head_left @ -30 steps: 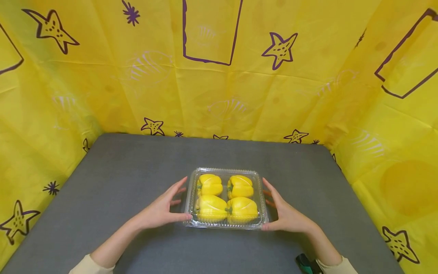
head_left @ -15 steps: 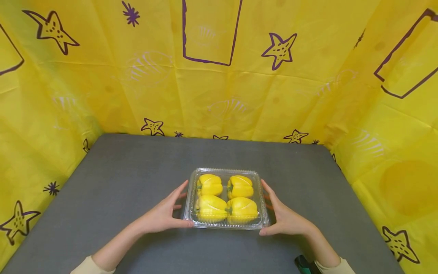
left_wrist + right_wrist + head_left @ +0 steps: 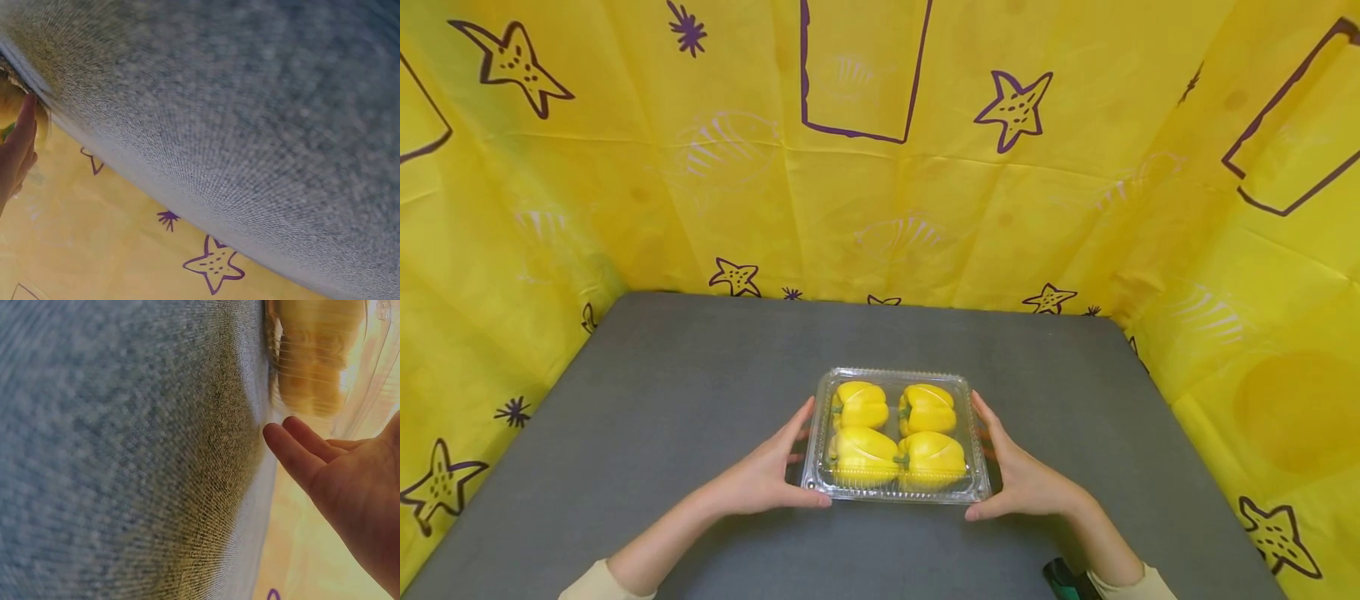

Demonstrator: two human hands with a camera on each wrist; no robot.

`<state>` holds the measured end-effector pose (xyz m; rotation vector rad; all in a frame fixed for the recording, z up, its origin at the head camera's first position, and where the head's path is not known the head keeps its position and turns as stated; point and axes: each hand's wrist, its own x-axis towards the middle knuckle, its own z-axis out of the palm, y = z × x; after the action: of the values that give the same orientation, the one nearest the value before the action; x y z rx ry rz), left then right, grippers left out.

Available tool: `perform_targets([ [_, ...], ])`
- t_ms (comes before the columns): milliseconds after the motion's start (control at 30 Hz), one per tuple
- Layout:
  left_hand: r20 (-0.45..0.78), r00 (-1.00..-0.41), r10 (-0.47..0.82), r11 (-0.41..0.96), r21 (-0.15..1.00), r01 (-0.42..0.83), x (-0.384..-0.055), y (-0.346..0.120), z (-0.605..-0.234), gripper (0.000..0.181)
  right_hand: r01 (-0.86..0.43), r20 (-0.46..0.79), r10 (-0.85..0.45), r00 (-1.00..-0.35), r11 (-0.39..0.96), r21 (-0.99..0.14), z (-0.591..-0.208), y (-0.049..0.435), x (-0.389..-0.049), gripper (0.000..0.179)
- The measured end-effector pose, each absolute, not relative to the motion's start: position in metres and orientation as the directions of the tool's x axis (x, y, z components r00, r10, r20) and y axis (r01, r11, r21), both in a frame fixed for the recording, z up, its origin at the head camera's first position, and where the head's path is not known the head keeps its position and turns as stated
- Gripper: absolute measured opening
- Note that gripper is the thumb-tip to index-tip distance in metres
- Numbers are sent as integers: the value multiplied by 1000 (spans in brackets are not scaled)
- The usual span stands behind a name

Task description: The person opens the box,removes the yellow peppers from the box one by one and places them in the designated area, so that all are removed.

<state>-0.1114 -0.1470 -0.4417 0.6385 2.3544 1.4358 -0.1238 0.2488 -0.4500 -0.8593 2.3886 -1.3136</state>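
Yellow cloth (image 3: 925,192) printed with purple-outlined starfish (image 3: 516,67) hangs along the left, far and right edges of a grey tabletop (image 3: 730,350); both far corners show, while the near edge lies out of view. From the near side my arms reach in, cream sleeves (image 3: 604,581) ending on the forearms. My left hand (image 3: 767,475), thumb spread wide from fairly straight fingers, frames the left side of a clear plastic container (image 3: 895,497), the thumb at its near left corner. The container sits between my hands, a little closer to the tabletop's right edge than its left, glossy and ribbed along the rim. Inside, four smooth yellow bell peppers (image 3: 865,457) lie on their sides, two by two, green stems at their left ends. My right hand (image 3: 1026,479) frames the right side, fingers extended, thumb apart at the near right corner. I cannot tell how firmly either hand presses. A black-and-green object (image 3: 1063,577), partly cut off, shows beside my right sleeve.
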Motion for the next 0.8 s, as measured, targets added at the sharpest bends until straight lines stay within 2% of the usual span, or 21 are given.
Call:
perform_targets([
  [567,-85,-861,502,376,918,129,-105,-135,-447,134,-375,30,-637,-770,414,-829,-450,249,-124,138],
  [800,-76,-887,456,448,880,155,-104,-132,-447,140,-384,34,-633,-773,425,-820,-450,248,-124,138],
])
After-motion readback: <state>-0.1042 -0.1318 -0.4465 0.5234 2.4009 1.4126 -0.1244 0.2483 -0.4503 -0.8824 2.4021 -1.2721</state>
